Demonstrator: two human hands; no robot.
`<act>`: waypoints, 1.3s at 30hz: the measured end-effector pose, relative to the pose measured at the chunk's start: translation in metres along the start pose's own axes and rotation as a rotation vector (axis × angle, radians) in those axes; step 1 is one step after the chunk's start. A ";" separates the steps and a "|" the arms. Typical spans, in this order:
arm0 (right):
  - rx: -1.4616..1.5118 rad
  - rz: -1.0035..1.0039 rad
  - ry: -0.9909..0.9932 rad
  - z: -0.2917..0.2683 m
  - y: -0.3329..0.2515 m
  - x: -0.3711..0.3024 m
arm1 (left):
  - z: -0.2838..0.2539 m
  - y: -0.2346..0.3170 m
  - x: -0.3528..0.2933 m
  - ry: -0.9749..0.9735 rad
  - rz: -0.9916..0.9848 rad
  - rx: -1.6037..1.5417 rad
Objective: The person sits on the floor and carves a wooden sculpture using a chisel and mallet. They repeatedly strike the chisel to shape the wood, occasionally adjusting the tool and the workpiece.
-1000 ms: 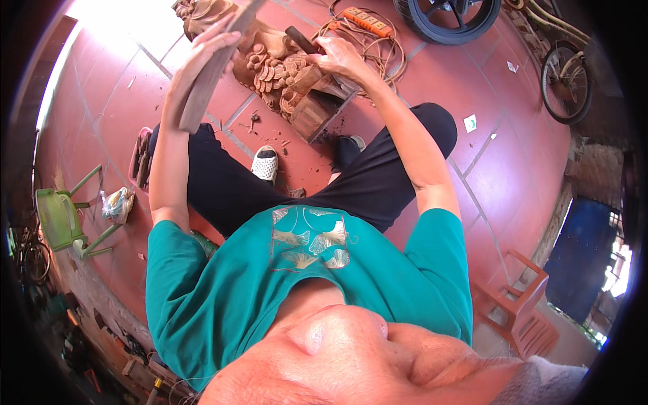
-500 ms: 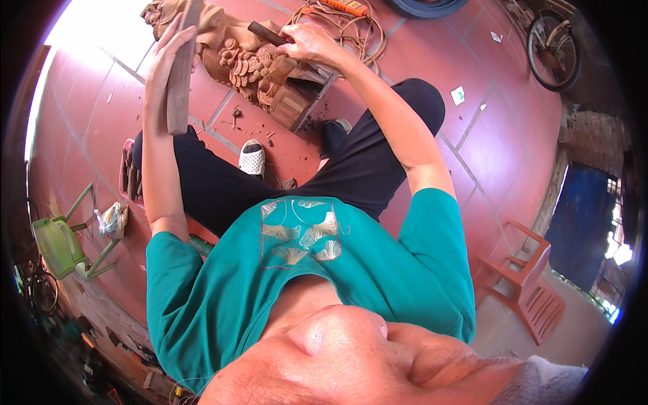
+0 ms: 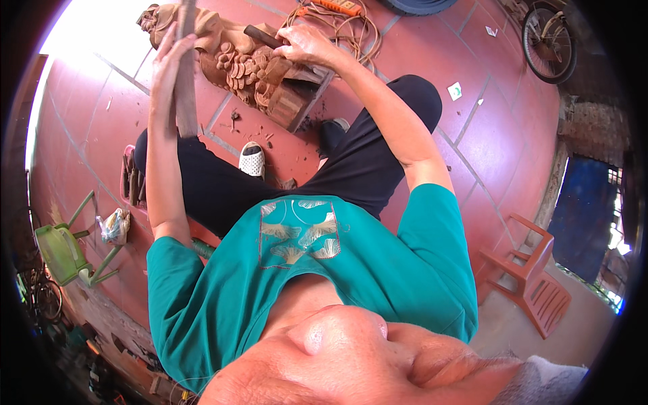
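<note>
Fingers of my left hand (image 3: 165, 62) are curled about a long, flat bar (image 3: 187, 94) of grey-brown wood, which stands lengthwise along my wrist and runs out of sight at the top. My right hand (image 3: 307, 46) grips a dark, round stick (image 3: 260, 35); one end pokes out leftward past my thumb side, and I cannot tell where the other end goes. Just below that stick lies the carving (image 3: 239, 71), a brown wooden piece worked into rounded lumps and folds. It rests on its side on the red tile floor (image 3: 216, 158), between my two hands and beyond my feet, with its squared base (image 3: 289, 109) toward me.

Small wood chips (image 3: 235, 118) are scattered near that base. Closer in, a white slipper (image 3: 252, 162) with holes covers my left foot, and my knees in black trousers (image 3: 226, 192) spread to either side. Past the right hand, a tan cord (image 3: 366, 42) lies in loops beside an orange power strip (image 3: 339, 5). Off to the left, a pink basket (image 3: 126, 177) sits by my leg, then a plastic bag (image 3: 115, 227) near a green chair (image 3: 61, 253). Far right, a bicycle wheel (image 3: 549, 44) stands above, and a reddish plastic chair (image 3: 542, 297) below.
</note>
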State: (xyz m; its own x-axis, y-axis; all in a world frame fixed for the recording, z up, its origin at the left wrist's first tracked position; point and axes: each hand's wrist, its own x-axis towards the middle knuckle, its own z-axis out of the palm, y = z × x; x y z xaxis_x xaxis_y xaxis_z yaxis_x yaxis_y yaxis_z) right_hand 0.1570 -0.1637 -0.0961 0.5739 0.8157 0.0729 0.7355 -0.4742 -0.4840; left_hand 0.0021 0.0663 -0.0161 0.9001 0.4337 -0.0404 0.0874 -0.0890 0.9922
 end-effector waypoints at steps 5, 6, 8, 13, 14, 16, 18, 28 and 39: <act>-0.060 -0.043 0.000 0.005 0.008 -0.005 | 0.019 -0.008 -0.018 -0.449 -0.164 0.089; -0.051 -0.027 -0.039 0.003 0.010 -0.004 | 0.019 -0.003 -0.018 -0.423 -0.182 0.039; -0.021 -0.001 -0.075 -0.001 0.005 -0.005 | 0.011 0.008 -0.017 -0.316 -0.181 0.057; 0.162 -0.019 -0.030 -0.002 0.001 -0.007 | -0.011 0.004 0.001 0.012 -0.063 -0.027; 0.155 -0.006 -0.020 0.000 0.003 -0.007 | -0.010 0.004 0.001 0.021 -0.064 -0.032; 0.147 0.013 0.000 0.005 0.006 -0.007 | -0.002 0.012 -0.008 0.044 -0.072 0.010; 0.094 -0.043 0.066 0.007 0.006 -0.006 | 0.006 0.019 -0.016 0.016 -0.060 -0.002; 0.031 -0.074 0.130 -0.002 -0.001 -0.005 | 0.019 0.010 -0.025 -0.187 -0.118 0.059; -0.021 0.025 -0.004 -0.001 -0.001 -0.004 | 0.002 -0.007 -0.006 -0.122 -0.049 0.032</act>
State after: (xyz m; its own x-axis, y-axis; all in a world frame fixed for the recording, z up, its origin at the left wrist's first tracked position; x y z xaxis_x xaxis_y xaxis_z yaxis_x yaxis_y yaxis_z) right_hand 0.1546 -0.1664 -0.0954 0.5909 0.8048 0.0570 0.7283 -0.5017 -0.4668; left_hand -0.0035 0.0629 -0.0232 0.9394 0.3264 -0.1045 0.1441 -0.0995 0.9845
